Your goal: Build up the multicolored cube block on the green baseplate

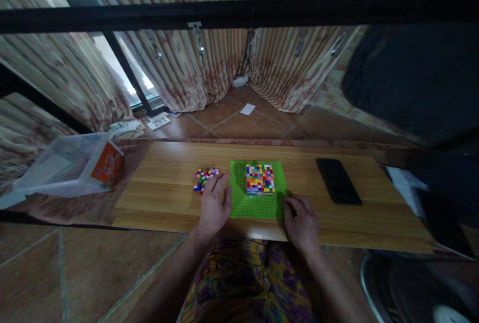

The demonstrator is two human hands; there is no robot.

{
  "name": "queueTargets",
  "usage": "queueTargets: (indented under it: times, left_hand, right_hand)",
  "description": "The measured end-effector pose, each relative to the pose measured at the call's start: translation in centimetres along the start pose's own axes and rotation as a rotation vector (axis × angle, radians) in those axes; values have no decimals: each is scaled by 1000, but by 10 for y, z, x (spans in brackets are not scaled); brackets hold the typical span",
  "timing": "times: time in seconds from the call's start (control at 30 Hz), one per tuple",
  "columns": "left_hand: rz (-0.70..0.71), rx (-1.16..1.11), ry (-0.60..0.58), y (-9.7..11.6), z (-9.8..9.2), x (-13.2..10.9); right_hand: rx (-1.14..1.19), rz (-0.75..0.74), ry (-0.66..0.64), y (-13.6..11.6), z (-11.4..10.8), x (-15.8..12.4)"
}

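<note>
A green studded baseplate point(258, 208) lies flat on a wooden board. On it stands a square block of many-coloured toy bricks point(260, 179), packed tightly. Beside the plate's left edge is a small pile of loose toy bricks point(204, 176), partly covered by my left hand point(215, 203). That hand is open, its fingers stretched forward over the near side of the pile and its thumb apart near the plate. My right hand point(302, 221) has curled fingers closed at the plate's right edge. Its fingertips are partly hidden.
A black phone point(339, 181) lies on the wooden board point(160, 188), right of the plate. At far left sits a clear plastic bin point(71, 163) with an orange label. A dark metal bar point(239, 14) crosses before striped curtains point(220, 64). Papers lie on the tiled floor.
</note>
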State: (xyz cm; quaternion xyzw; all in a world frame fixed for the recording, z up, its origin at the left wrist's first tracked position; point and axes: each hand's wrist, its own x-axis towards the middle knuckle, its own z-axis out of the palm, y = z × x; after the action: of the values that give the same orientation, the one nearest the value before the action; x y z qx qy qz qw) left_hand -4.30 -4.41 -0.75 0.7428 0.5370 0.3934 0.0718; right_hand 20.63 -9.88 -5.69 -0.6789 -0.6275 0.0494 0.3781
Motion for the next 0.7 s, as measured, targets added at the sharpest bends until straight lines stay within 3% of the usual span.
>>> queueTargets:
  times: [0.2,0.33,0.43,0.5,0.6,0.7]
  left_hand:
    - [-222,115,94,-69,-39,-11]
    - [-259,101,37,-90,-45,-13]
    - [-202,17,-39,-89,-38,-13]
    - [-157,-21,-82,-87,-32,-12]
    - [-102,-32,-161,-85,-27,-8]
    - [-77,-13,-237,-85,-27,-1]
  right_hand:
    - [45,8,-4,7,-2,3]
    - [47,-35,21,-1,-12,5]
    - [54,-128,50,-34,-13,5]
    - [123,-210,-29,-67,-4,5]
    - [194,-289,-232,-112,23,8]
    - [156,-260,-277,-138,56,16]
